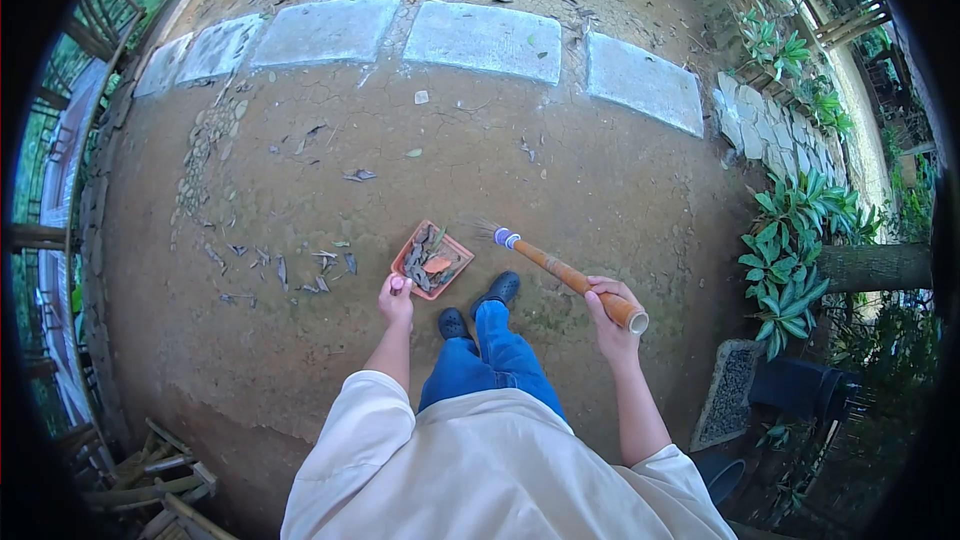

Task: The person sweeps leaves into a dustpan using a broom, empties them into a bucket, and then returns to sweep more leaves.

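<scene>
The person stands on a bare, cracked earth yard (pixel 560 170), seen from above; the left hand (pixel 395 298) is closed around the handle of a reddish-orange plastic dustpan (pixel 432 260), which sits low in front of the dark shoes (pixel 480 305) and carries a heap of dry grey and orange leaves; the right hand (pixel 610 315) is wrapped around the upper end of a long bamboo-handled broom (pixel 560 275) — its pale bristles, bound with a blue-and-white band, point toward the dustpan's right edge and lie just beside it, though whether they touch it cannot be told. More dry fallen leaves (pixel 285 268) lie scattered on the ground to the left of the dustpan, near it but apart; a row of pale grey stone slabs (pixel 485 40) curves across the far side of the yard; green leafy plants (pixel 785 250) line the right edge beside a stone border; a pile of weathered wooden sticks (pixel 150 485) lies at the lower left — well apart from both hands.
</scene>
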